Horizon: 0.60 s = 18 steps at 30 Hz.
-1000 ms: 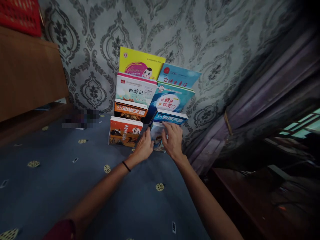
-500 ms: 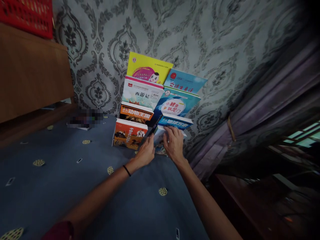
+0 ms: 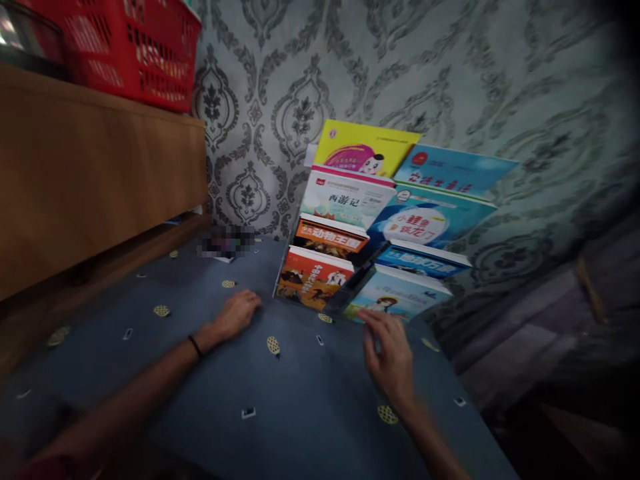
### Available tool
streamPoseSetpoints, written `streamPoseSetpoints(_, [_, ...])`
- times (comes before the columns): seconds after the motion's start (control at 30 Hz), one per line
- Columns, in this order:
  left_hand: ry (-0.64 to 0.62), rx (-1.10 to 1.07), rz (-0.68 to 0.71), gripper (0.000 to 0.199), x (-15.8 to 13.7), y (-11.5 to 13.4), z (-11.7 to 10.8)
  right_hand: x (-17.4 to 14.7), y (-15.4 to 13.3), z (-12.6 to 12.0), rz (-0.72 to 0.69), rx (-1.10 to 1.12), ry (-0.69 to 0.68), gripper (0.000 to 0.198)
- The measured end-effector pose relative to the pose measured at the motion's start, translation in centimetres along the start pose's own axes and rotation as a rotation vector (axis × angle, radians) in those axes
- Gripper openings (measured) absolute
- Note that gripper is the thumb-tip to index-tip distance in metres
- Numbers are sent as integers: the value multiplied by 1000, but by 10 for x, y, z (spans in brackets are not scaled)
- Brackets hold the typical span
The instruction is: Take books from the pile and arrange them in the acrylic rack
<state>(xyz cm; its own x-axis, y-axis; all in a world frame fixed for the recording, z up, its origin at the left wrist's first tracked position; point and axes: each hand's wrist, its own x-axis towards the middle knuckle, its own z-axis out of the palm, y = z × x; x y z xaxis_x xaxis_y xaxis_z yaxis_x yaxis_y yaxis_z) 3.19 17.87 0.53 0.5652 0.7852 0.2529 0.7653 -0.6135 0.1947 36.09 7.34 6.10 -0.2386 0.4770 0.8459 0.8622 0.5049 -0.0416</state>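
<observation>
Two columns of books stand in a stepped rack against the wall. My right hand (image 3: 391,353) is just in front of the lowest right book (image 3: 400,295), light blue with a figure in a hat; its fingers are loosely bent, thumb apart, holding nothing. Behind that book are a dark blue book (image 3: 425,259), a blue fish-story book (image 3: 420,223) and a light blue book (image 3: 450,170). My left hand (image 3: 237,315) is low over the blue cloth, left of the orange-red book (image 3: 314,279), fingers loosely curved and empty. Above that are an orange-black book (image 3: 333,241), a white book (image 3: 345,200) and a yellow book (image 3: 367,143).
A wooden cabinet (image 3: 100,180) is at the left, with a red plastic basket (image 3: 163,67) on top. A pixelated item (image 3: 227,241) lies on the patterned blue cloth (image 3: 200,373) near the wall. A greyish-purple curtain (image 3: 540,327) hangs at the right.
Both hands have come away from the lowest right book, whose cover now shows. My left hand moved left, my right hand back toward me. The view has turned left.
</observation>
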Motion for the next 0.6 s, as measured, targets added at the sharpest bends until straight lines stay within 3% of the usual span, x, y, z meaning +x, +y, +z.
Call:
streamPoseSetpoints(0.07, [90,69,-210,31,8,-35,-9,-13,-27,16,-18,115,-70,37])
streamPoseSetpoints(0.17, [152,137,-355,46,27,-77,-22,-24,-63,40,-19,276,-196,40])
streamPoseSetpoints(0.27, [91,200,-463,64,44,-107,-29,-32,-85,58,15,356,-279,41])
streamPoseSetpoints(0.4, [-49,233,-494,73,55,-130,-31,-41,-91,69,24,426,-367,40])
streamPoseSetpoints(0.6, [-53,324,-417,60,52,-136,-29,-44,-87,70,94,457,-424,32])
